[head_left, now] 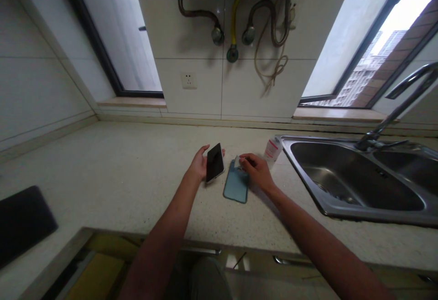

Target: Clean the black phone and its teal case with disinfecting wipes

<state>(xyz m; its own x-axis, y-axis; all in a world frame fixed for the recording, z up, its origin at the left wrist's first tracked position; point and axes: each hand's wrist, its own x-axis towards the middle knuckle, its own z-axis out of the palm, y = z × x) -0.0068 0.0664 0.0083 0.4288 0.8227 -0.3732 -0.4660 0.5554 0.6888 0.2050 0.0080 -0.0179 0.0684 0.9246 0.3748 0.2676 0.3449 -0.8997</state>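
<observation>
My left hand point(198, 163) is wrapped round a smartphone point(215, 163), its dark screen tilted up and toward the right. The phone is raised over the counter. Beside it a light blue phone case point(236, 186) lies flat on the counter. Over the case's upper end my right hand point(257, 168) pinches a small whitish piece point(237, 161), perhaps a folded wipe; its kind is too small to tell for sure. Just beyond my right hand stands a clear bottle point(273, 147) with a white and pink label, its lower part partly hidden by the hand.
A steel sink point(308, 202) with a tall faucet point(398, 108) is set into the counter point(130, 168) at the right. At the far left lies a dark flat object point(25, 220). Hoses and valves point(232, 54) hang on the tiled wall ahead, near a socket point(188, 80).
</observation>
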